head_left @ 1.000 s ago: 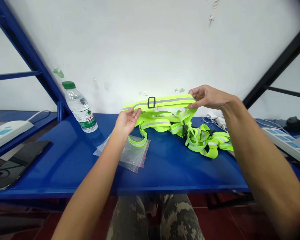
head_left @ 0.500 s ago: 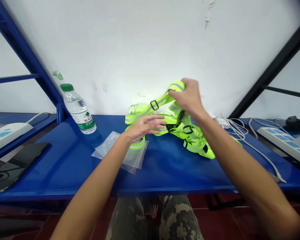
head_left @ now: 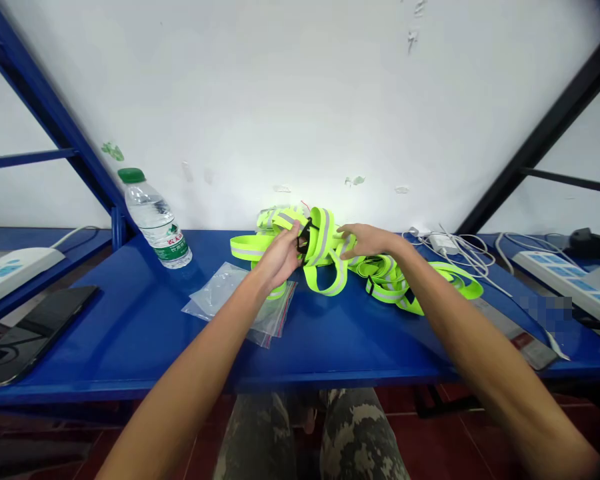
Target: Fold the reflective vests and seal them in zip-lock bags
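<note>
Fluorescent yellow reflective straps (head_left: pixel 321 243) with grey stripes and black buckles stand in loops over the blue table. My left hand (head_left: pixel 280 259) is closed around a bunch of them beside a black buckle. Just to the right, my right hand (head_left: pixel 367 240) has its fingers apart and curved, close against the strap loops; whether they touch is hard to see. More tangled yellow straps (head_left: pixel 390 283) lie under and beside my right forearm. Clear zip bags (head_left: pixel 220 287) lie flat by my left wrist, partly covered by it.
A water bottle (head_left: pixel 160 223) with a green cap stands at the left. White cables and a charger (head_left: pixel 443 243) lie at the right, near a flat grey object (head_left: pixel 517 337). A black phone (head_left: pixel 25 333) and power strips (head_left: pixel 17 273) (head_left: pixel 570 283) flank the table. The wall is behind.
My right hand has come down from holding a strap up high and its fingers have parted. My left hand has gone from open to closed on the gathered straps.
</note>
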The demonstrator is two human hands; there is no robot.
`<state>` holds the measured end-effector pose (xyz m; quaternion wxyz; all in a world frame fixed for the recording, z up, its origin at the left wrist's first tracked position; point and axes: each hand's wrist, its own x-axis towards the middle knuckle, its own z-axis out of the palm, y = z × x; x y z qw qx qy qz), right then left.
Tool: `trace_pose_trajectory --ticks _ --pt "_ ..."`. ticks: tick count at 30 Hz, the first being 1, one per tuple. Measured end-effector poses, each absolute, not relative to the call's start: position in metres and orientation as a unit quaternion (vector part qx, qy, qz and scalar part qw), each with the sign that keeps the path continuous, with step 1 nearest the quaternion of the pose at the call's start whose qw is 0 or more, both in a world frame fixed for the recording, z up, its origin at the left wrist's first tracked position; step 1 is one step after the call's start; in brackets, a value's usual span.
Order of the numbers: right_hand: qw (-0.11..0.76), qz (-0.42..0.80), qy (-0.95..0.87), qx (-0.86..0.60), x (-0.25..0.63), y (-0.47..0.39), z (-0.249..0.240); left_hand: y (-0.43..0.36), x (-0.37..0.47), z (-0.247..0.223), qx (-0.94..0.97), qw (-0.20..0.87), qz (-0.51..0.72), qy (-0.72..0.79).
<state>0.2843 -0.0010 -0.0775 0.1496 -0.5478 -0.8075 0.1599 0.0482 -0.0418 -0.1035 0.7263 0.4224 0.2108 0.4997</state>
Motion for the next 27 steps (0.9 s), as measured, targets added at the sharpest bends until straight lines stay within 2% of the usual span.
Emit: trace_pose_trajectory --ticks 3,6,8,11,14,17,20,27 --pt "0.103 0.107 -0.826 -0.544 0.278 0.001 -0.092 -0.045 0.046 -0.098 0.383 0.766 0.482 0.183" --pt "0.142 0.082 -0.83 -0.533 0.275 -0.001 -0.087 -0.044 0.041 -0.094 0.356 0.773 0.494 0.177" --pt "0.242 0.061 -0.802 -0.542 0.28 -0.001 -0.076 -0.04 0.036 -0.093 0.342 0.769 0.506 0.188" --pt "0.472 0.033 -0.691 -0.546 0.293 0.003 -0.054 -0.031 0.028 -0.096 0.319 0.764 0.516 0.219" --pt "0.688 0.043 -0.538 -0.485 0.307 0.006 -0.03 -0.023 0.023 -0.101 0.298 0.745 0.543 0.248" --pt "0.791 -0.001 -0.445 -0.42 0.315 0.001 -0.013 -0.021 0.024 -0.104 0.303 0.727 0.568 0.239" --pt "0.794 -0.004 -0.452 -0.408 0.315 -0.008 -0.009 -0.025 0.027 -0.102 0.313 0.735 0.553 0.237" --pt "0.71 0.05 -0.504 -0.49 0.292 -0.009 -0.035 -0.03 0.028 -0.099 0.344 0.729 0.531 0.262"
